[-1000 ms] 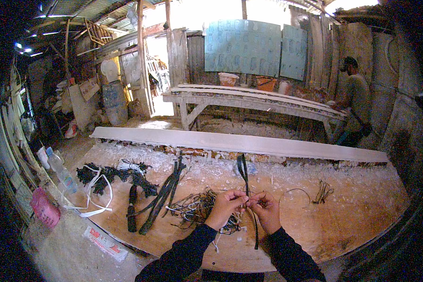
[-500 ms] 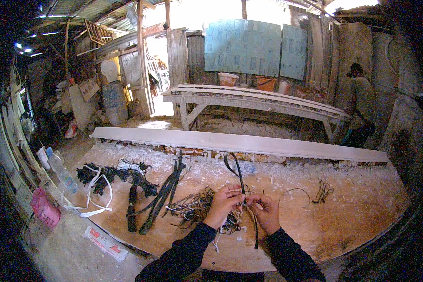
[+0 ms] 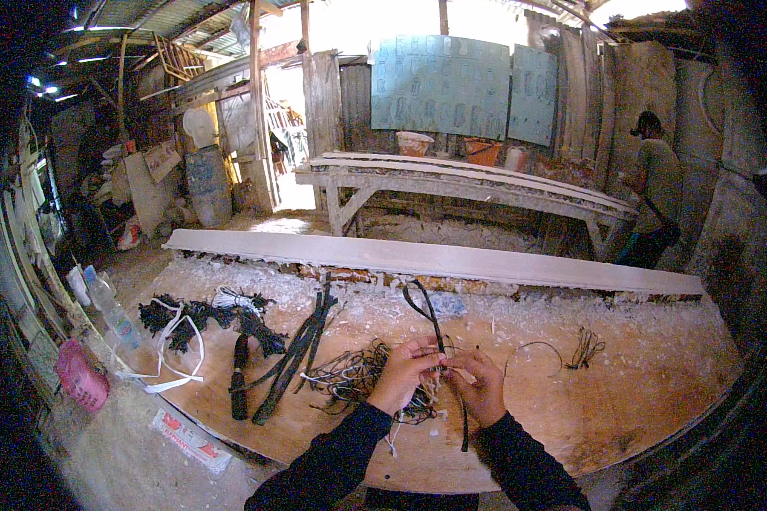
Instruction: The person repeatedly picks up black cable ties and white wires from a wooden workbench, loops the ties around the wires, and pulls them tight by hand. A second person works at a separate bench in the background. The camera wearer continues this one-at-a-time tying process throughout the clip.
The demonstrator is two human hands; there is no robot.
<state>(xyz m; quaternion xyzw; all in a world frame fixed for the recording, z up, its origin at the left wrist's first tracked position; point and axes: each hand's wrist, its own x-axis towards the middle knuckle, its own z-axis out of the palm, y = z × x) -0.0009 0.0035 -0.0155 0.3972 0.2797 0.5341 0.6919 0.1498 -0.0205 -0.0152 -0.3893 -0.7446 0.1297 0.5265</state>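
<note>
The dark strap [image 3: 436, 325] is up between the person's two hands, over the near middle of the table. Its long axis runs away from the body: a narrow loop opens beyond the fingertips, leaning a little left, and the loose tail drops back toward the person, slanting right. The left hand [image 3: 403, 375] comes in from the left with thumb and forefinger pinched together on the strap just below the loop. The right hand [image 3: 479, 383] meets it from the opposite side, fingers bent in at the same spot; whether they are closed on the strap or on a thin cord there cannot be told at this scale. Both hands are at the crossing point, but the tail hangs nearer the right one.

Just left of the left wrist lies a tangle of thin cords [image 3: 349, 383], and past it a sheaf of flat dark strips [image 3: 296, 366], a dark rod-like piece [image 3: 239, 379], a bundle of black cord [image 3: 175, 319] and a white band [image 3: 198, 341]. To the right, well apart, sits a small bunch of dark ties [image 3: 585, 349]. All rest on the wooden table [image 3: 562, 426], whose far edge carries a long pale bar [image 3: 435, 257]. Beyond, a co-worker [image 3: 660, 179] stands by a second bench [image 3: 477, 189].
</note>
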